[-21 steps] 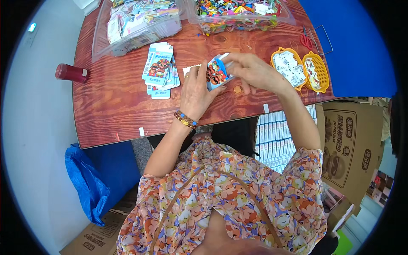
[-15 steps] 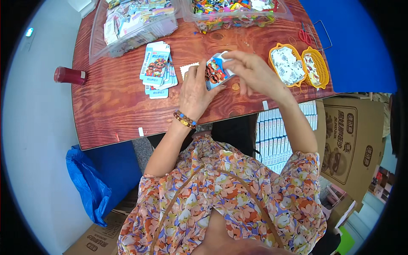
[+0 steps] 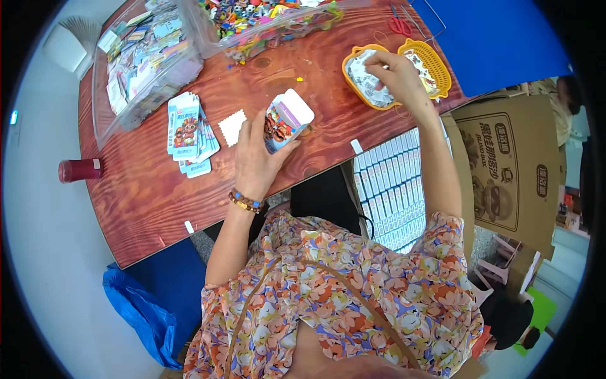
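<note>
Pale wall (image 3: pixel 38 215) closes the room at left, and next to it begins a reddish wooden table (image 3: pixel 132 215), where one dark red container (image 3: pixel 80 170) lies near the edge. Further along stands a clear tub (image 3: pixel 158 88) full of flat packets, and nearer to the person is a pile of flat blue-white cartons (image 3: pixel 185 129). A white card with wavy border (image 3: pixel 232 128) lies just beside the left hand (image 3: pixel 255 161).

This hand is closed around a small box (image 3: pixel 281 129), with thumb at one side and fingers at the other, above the middle of the table. A moment ago the right hand (image 3: pixel 401 79) was also at the box; now it has gone to the yellow basket (image 3: pixel 348 79) of white packets, so the left hand alone supports the box. I judge the work is now divided between box and basket.

The box is tilted, its far end with a white flap standing out, seemingly open; its front has colourful cartoon faces, and a purple strip runs near the flap. The fingers of the right hand are bent over the packets; whether they pinch one, I cannot tell. To its right is a second yellow basket (image 3: pixel 435 63).
</note>
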Motion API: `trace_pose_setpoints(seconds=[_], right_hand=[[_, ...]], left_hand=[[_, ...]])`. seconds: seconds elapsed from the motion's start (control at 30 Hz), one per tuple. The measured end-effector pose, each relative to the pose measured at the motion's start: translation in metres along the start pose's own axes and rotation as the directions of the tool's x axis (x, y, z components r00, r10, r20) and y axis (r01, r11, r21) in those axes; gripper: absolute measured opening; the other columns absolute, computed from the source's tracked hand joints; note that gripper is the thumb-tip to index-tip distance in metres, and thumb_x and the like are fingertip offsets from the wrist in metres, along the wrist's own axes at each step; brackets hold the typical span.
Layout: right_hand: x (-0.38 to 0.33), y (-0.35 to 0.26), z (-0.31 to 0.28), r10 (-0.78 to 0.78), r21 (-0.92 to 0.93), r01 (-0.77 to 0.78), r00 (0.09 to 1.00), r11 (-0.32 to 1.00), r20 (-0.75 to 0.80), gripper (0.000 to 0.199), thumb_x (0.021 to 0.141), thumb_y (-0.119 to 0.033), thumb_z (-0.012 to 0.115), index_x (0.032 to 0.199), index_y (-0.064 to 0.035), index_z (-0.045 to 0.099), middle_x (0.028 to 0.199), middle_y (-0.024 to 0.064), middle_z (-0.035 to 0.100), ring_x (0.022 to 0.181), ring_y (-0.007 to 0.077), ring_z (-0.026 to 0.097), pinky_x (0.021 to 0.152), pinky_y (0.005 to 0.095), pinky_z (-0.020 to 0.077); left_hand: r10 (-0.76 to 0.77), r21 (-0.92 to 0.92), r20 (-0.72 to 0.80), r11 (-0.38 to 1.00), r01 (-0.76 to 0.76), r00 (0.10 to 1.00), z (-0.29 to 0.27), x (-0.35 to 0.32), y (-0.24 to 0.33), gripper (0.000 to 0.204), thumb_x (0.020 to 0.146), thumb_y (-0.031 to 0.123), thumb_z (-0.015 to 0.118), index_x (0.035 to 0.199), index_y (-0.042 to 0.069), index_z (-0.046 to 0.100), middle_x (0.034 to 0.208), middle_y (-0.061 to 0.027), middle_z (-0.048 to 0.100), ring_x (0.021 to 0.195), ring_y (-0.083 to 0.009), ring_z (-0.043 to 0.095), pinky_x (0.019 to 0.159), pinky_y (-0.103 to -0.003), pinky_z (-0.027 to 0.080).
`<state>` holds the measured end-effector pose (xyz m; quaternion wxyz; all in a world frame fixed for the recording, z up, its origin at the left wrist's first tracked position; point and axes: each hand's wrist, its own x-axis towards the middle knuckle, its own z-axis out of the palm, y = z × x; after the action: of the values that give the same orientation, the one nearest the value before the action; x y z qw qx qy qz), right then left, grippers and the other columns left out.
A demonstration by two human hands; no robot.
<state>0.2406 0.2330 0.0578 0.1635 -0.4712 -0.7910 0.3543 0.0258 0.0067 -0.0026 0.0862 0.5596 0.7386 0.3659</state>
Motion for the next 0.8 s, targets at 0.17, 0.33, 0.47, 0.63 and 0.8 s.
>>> trace_pose_setpoints(seconds=[0.17,0.33,0.47,0.63,0.8], right_hand=[[0.005,0.029,-0.005,-0.028,-0.503,0.076,0.994,0.861,0.101,0.019,0.082,-0.017,0.07,0.094,-0.0026,0.067,0.088,0.0129,0.069,0.08,0.0293,0.066,0.074,0.0399,0.0507],[0.014,0.052,-0.005,0.002,-0.209,0.033,0.986,0.977,0.167,0.014,0.085,-0.014,0.068,0.086,-0.0025,0.061,0.077,0.0071,0.061,0.066,0.0161,0.061,0.059,0.0339,0.0467],[0.019,0.07,-0.016,-0.064,0.137,0.055,0.996,0.989,0.062,0.01,0.088,-0.012,0.061,0.082,-0.004,0.063,0.07,0.0022,0.061,0.054,0.0081,0.057,0.049,0.0264,0.0424],[0.022,0.08,-0.019,0.007,0.351,-0.009,1.0,0.936,0.006,0.023,0.091,-0.014,0.068,0.107,0.0017,0.066,0.073,-0.0009,0.061,0.051,0.0033,0.052,0.044,0.0178,0.0393],[0.022,0.076,-0.023,0.067,0.348,-0.082,0.996,0.934,0.056,0.025,0.087,-0.012,0.068,0.108,0.0008,0.071,0.076,0.0022,0.065,0.055,0.0065,0.055,0.05,0.0226,0.0441]], left_hand=[[0.028,-0.053,0.071,0.998,-0.024,0.997,0.013,0.004,0.017,0.081,0.07,0.031,0.089,0.135,0.002,0.051,0.113,-0.0162,0.059,0.101,-0.0344,0.062,0.084,-0.043,0.052],[0.05,-0.061,0.079,0.997,-0.046,0.996,0.018,0.007,0.021,0.081,0.069,0.03,0.089,0.135,0.002,0.051,0.112,-0.017,0.058,0.101,-0.0357,0.061,0.085,-0.044,0.052],[0.044,-0.055,0.081,0.998,-0.04,0.996,0.022,0.01,0.021,0.08,0.068,0.029,0.089,0.134,0.001,0.051,0.11,-0.0173,0.058,0.102,-0.0371,0.06,0.087,-0.046,0.051],[0.063,-0.042,0.115,0.997,-0.058,0.991,0.021,0.016,0.029,0.082,0.067,0.031,0.089,0.133,0.0,0.051,0.108,-0.0177,0.058,0.098,-0.0372,0.062,0.083,-0.046,0.053],[0.083,-0.041,0.124,0.996,-0.079,0.989,0.025,0.016,0.029,0.083,0.067,0.031,0.089,0.133,0.0,0.05,0.107,-0.0187,0.058,0.095,-0.0372,0.063,0.078,-0.045,0.054]])
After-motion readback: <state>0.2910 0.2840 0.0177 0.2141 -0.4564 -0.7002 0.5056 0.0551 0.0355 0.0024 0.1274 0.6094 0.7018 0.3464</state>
